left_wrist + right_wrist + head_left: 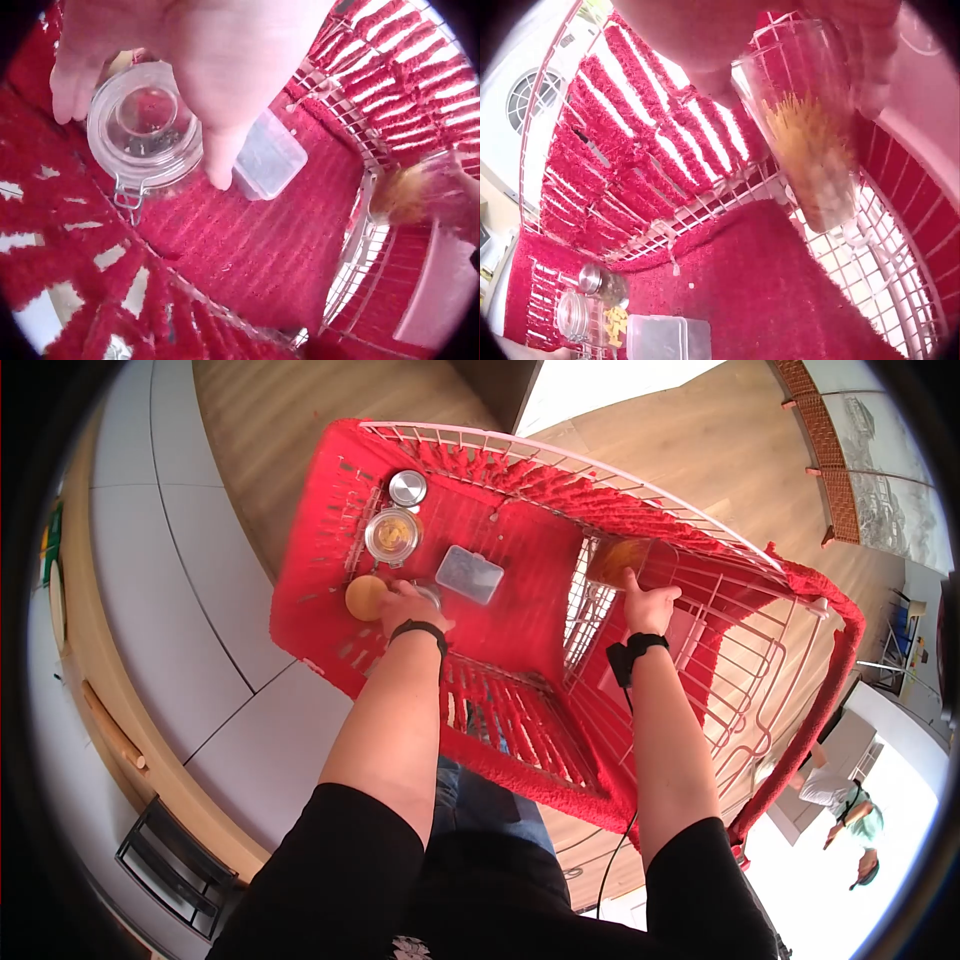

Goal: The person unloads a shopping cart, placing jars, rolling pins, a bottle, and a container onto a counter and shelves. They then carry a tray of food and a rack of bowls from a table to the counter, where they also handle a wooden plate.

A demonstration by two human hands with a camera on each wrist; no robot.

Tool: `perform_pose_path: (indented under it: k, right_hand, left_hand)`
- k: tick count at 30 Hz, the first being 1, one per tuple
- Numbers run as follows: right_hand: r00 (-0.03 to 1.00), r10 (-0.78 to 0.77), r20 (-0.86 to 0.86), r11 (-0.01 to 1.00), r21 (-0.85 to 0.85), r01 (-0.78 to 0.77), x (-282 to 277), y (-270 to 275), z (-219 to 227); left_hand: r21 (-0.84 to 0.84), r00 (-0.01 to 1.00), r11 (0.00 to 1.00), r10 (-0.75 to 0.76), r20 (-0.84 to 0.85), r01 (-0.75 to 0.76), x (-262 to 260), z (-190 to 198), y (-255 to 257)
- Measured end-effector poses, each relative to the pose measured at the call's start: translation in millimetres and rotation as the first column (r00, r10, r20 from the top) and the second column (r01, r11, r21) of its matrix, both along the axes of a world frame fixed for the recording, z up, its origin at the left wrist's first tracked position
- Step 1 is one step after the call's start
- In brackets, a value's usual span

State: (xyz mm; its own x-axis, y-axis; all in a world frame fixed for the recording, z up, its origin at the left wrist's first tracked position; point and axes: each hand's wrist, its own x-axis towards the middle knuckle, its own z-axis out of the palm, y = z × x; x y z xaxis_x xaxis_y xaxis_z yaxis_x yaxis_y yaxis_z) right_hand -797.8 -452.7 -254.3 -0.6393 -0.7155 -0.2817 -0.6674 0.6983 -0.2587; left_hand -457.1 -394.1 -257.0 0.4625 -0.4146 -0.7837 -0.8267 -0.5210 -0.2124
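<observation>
My left hand [405, 608] reaches down into the red cart [500, 660], its fingers and thumb spread around a glass clip-top jar [142, 135]. A jar with a tan lid [366, 598] stands right beside these fingers. Another clip-top jar [392, 536] with yellow contents and a jar with a metal lid [408, 488] stand behind it. A clear plastic box [470, 574] with a whitish lid lies nearby on the cart floor. At the other end, my right hand [648, 608] grips a tall clear container [810, 142] of thin yellow sticks like spaghetti, tilted inside the cart.
Red fuzzy covering wraps the cart's wire sides and handle [800, 745]. A pale pink flap [439, 292] stands at the handle end. Grey cabinets [185, 560] and a black chair [180, 860] are on the left. Another person [855, 815] is at the far right.
</observation>
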Motion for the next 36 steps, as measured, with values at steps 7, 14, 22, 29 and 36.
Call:
perform_pose_path:
  k: [7,14,22,29,36]
  right_hand:
    - [0.996,0.087,0.005,0.996,-0.019,-0.087,25.1,12.9,20.3]
    - [0.991,0.131,0.038,0.990,-0.062,-0.129,25.6,26.1,26.0]
    - [0.973,0.225,0.041,0.969,-0.110,-0.220,19.3,44.6,26.0]
    - [0.910,0.406,0.084,0.886,-0.280,-0.369,15.0,54.7,56.6]
    - [0.767,0.633,0.107,0.736,-0.391,-0.552,11.1,59.6,138.2]
  left_hand:
    - [-0.166,0.984,0.979,0.135,0.115,-0.114,-7.8,-40.4,22.3]
    - [-0.192,0.975,0.962,-0.168,0.144,0.194,-16.3,-31.4,23.5]
    - [-0.386,0.984,0.922,-0.044,-0.172,-0.026,-2.9,49.7,12.5]
    - [-0.606,0.920,0.793,-0.192,-0.340,-0.058,37.2,157.9,29.6]
    - [-0.758,0.932,0.629,-0.145,-0.332,-0.173,106.2,333.9,111.5]
